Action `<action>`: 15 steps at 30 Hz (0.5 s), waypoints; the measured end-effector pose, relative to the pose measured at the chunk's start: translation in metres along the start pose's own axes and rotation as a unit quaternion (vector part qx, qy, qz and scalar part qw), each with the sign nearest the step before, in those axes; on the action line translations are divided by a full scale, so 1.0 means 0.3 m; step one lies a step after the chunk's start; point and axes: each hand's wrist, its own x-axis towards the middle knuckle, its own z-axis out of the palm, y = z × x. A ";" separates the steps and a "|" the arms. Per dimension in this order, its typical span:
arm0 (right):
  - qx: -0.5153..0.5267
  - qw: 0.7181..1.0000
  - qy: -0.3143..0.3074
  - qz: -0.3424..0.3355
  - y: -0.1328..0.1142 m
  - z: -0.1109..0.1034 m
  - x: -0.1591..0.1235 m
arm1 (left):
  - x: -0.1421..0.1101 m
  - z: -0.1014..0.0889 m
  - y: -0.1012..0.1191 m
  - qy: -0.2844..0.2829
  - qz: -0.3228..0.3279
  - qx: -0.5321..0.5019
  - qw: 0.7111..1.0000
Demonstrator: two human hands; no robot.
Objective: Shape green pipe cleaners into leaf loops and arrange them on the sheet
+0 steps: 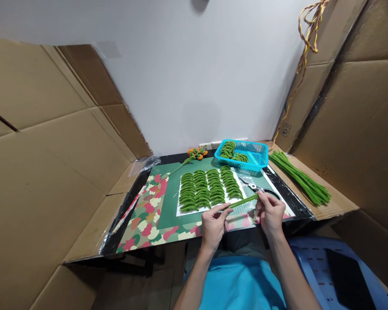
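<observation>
A straight green pipe cleaner [244, 201] is held between both hands over the near edge of the table. My left hand [214, 224] pinches its near end. My right hand [270, 211] pinches its far end. Just beyond them, several rows of bent green pipe-cleaner pieces [207, 187] lie on a white sheet [178, 210]. A pair of scissors [249, 184] lies right of the rows, close to my right hand.
A blue basket [258, 160] with more bent green pieces stands at the back. A bundle of long green pipe cleaners [299, 177] lies at the right. An orange flower stem [194, 155] lies at the back. Cardboard walls [45, 163] close both sides. A blue plastic stool [323, 267] stands at lower right.
</observation>
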 end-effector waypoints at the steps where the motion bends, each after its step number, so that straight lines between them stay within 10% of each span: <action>1: 0.000 1.000 0.000 0.001 -0.001 0.000 -0.001 | 0.000 0.001 -0.002 0.004 -0.002 0.001 1.000; 15: 0.010 0.999 0.044 -0.017 -0.002 0.004 -0.006 | -0.020 -0.010 -0.026 -0.006 0.042 0.079 0.996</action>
